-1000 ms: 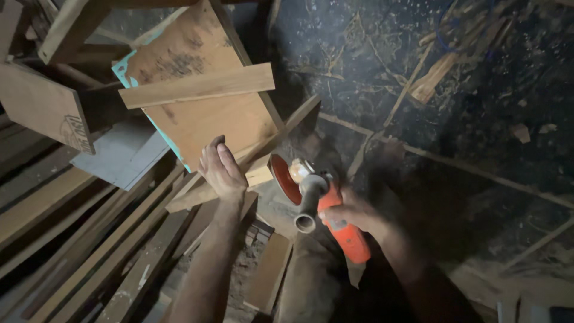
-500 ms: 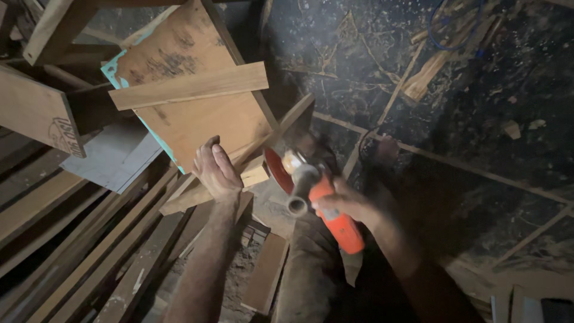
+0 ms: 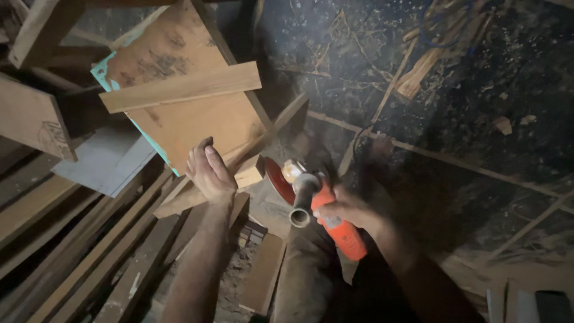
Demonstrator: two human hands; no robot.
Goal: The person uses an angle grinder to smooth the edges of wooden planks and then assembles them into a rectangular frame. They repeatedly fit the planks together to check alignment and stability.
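My right hand (image 3: pixel 350 209) grips an orange angle grinder (image 3: pixel 335 224) with a grey side handle and a red disc (image 3: pixel 278 179). The disc sits just right of the end of a small wooden block (image 3: pixel 248 172). My left hand (image 3: pixel 208 170) rests on a long wooden strip (image 3: pixel 197 194), its fingers curled over the wood beside the block. My knee (image 3: pixel 302 269) in dusty trousers is below the grinder.
A large plywood board with a teal edge (image 3: pixel 179 113) leans behind, with a plank (image 3: pixel 179 88) lying across it. Long planks (image 3: pixel 78 239) are stacked at the left. Scrap wood (image 3: pixel 418 72) and a blue cord (image 3: pixel 436 24) lie on the dark, sawdust-covered floor at the right.
The view has shifted slightly. The grinder and my right hand have drifted a little left and down, nearer the block. My left hand stays on the wood.
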